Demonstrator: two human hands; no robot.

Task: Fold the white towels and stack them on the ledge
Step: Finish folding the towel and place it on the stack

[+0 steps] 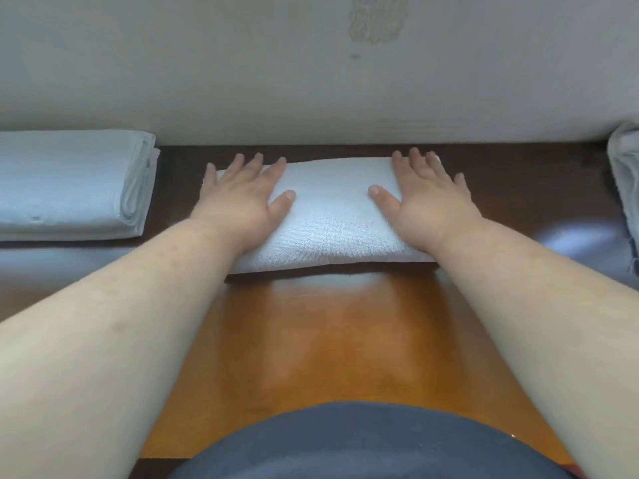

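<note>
A folded white towel lies flat on the dark wooden ledge, close to the wall. My left hand presses on its left end with fingers straight and spread. My right hand lies flat on its right end the same way, thumb pointing inward. To the left sits a stack of folded white towels on the same ledge.
More white cloth sits at the right edge of view, partly cut off. A pale wall rises directly behind the ledge. The glossy orange-brown wood surface extends toward my body.
</note>
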